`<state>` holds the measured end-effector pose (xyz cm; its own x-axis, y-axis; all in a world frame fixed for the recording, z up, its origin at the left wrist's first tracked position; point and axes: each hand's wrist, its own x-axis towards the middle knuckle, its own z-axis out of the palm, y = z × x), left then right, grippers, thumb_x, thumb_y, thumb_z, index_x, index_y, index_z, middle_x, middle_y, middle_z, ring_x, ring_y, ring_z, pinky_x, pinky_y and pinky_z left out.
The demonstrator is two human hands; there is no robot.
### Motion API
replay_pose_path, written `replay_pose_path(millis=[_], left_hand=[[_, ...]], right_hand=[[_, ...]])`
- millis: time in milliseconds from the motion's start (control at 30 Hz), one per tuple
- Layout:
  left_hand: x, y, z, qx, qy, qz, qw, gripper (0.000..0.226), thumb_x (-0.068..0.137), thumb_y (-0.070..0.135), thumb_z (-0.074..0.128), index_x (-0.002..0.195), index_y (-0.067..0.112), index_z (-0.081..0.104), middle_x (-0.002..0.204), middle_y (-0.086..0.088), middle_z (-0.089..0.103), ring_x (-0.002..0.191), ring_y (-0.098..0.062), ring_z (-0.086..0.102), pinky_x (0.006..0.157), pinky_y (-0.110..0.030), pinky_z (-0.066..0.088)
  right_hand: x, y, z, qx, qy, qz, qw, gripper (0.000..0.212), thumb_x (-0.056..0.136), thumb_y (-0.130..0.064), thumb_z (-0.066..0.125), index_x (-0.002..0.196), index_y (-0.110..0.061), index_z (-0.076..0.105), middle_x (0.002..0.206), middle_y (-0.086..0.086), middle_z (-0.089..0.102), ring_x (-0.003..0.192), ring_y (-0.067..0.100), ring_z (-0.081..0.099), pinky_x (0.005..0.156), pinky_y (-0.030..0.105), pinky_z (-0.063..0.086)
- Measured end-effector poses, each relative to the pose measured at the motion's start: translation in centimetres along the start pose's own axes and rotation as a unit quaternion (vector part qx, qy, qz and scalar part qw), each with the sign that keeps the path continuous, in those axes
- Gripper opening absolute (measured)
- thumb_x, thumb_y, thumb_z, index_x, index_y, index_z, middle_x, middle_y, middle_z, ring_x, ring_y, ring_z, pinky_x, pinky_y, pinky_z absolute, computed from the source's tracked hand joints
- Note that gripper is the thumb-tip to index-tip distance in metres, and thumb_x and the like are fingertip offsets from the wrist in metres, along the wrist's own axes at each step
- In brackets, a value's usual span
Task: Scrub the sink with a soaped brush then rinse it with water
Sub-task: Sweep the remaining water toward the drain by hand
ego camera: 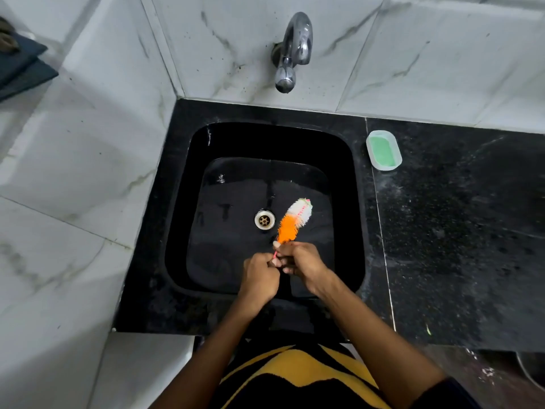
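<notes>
Orange brush (295, 221) in both hands.

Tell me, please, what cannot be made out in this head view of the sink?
- Brush handle: mostly hidden inside the left hand and right hand.
- Whether the bristles carry soap: too small.
- Round metal object, bottom right: cut off by the edge.
- Dark fabric, top left: cut off.

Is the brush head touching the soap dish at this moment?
Apart. The head view shows the brush over the sink basin, while the soap dish sits on the counter outside the rim.
</notes>
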<state>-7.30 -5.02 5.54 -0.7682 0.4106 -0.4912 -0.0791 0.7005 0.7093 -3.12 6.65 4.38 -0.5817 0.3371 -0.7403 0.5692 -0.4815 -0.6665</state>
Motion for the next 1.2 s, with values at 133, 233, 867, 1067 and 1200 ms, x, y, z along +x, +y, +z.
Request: replay_pose_path(millis=[133,233,867,1067,1200], left_hand=[[-0.2,1.0,1.4,0.020,-0.021,0.035,0.999,0.018,0.092,0.010,0.057,0.081,0.007,0.071,0.084,-0.015,0.071,0.083,-0.032,0.064,0.061,-0.027,0.032],[-0.3,1.3,2.2,0.027,-0.039,0.021,0.999,0.024,0.094,0.020,0.059,0.074,0.012,0.069,0.073,-0.006,0.068,0.073,-0.027,0.063,0.060,-0.032,0.042],[-2.8,14.0,15.4,0.195,0.040,0.145,0.969,0.028,0.095,0.037,0.057,0.083,0.012,0.064,0.092,-0.011,0.069,0.091,-0.035,0.064,0.064,-0.036,0.040],[-2.7,17.1,20.3,0.209,-0.024,0.163,0.964,0.020,0.093,0.023,0.058,0.099,0.007,0.067,0.106,-0.015,0.067,0.096,-0.035,0.066,0.074,-0.040,0.053],[-3.0,17.8,21.7,0.215,-0.040,0.174,0.960,0.022,0.086,0.012,0.058,0.106,0.007,0.064,0.113,-0.011,0.064,0.096,-0.032,0.065,0.076,-0.040,0.054]], right_hand=[[-0.3,-0.3,-1.7,0.006,0.041,-0.050,0.998,0.024,0.080,-0.021,0.079,0.074,-0.003,0.063,0.068,0.016,0.059,0.054,0.016,0.052,0.050,0.022,0.040],[-0.4,-0.9,-3.4,-0.004,0.067,-0.066,0.996,0.022,0.080,-0.020,0.080,0.079,-0.002,0.066,0.065,0.010,0.056,0.052,0.013,0.048,0.047,0.021,0.041],[-1.9,-6.7,-19.3,-0.264,0.212,-0.178,0.924,0.027,0.074,-0.031,0.081,0.062,-0.009,0.070,0.060,-0.003,0.068,0.067,0.012,0.064,0.066,0.022,0.049],[-1.7,-6.7,-24.8,-0.317,0.252,-0.157,0.901,0.034,0.073,-0.034,0.081,0.057,-0.008,0.066,0.054,-0.001,0.064,0.065,0.016,0.064,0.063,0.023,0.047],[-1.4,-5.8,-26.4,-0.335,0.237,-0.161,0.897,0.032,0.073,-0.036,0.080,0.052,-0.016,0.066,0.051,-0.004,0.063,0.063,0.014,0.063,0.065,0.023,0.048]])
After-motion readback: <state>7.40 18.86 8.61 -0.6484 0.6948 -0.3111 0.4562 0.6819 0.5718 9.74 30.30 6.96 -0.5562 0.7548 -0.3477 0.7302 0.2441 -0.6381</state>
